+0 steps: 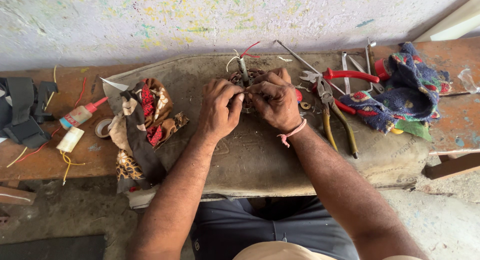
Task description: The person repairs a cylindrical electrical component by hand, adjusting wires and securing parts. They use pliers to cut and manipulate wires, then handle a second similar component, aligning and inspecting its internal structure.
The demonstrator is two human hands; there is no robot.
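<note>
Both hands are pinched on the small wound motor part mid-bench near the back edge, left hand and right hand gripping its wires; looks like winding work needing a steady pull.

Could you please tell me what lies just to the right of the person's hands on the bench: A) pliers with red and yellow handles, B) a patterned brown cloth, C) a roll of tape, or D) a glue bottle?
A: the pliers lie beside the right hand.
</note>
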